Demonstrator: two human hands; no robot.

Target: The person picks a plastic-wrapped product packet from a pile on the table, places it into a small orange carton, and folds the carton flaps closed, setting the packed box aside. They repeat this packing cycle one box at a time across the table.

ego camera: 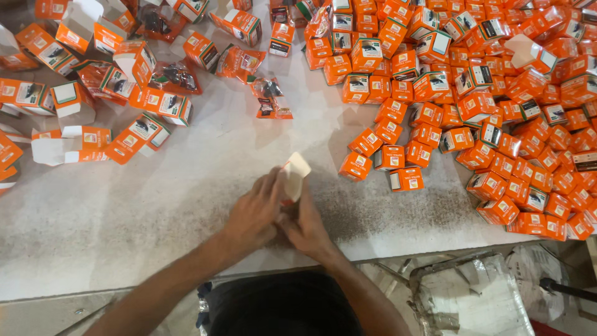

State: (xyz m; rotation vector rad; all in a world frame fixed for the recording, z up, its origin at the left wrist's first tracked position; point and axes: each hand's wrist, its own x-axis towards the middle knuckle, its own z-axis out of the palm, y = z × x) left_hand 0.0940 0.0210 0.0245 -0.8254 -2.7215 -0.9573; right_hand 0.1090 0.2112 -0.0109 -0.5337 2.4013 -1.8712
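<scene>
Both hands meet near the front edge of a pale worktable [124, 211]. My left hand [255, 214] and my right hand [308, 227] together hold one small orange and white carton [293, 177] with its white end flap standing open at the top. Fingers of both hands wrap the carton's lower half, so its body is mostly hidden. What is inside cannot be seen.
A large heap of closed orange cartons [491, 93] covers the table's right side. Open, unfilled cartons [134, 134] and clear bagged dark parts [272, 99] lie scattered at the left and back. A plastic-lined bin [472, 298] sits below the table edge at right.
</scene>
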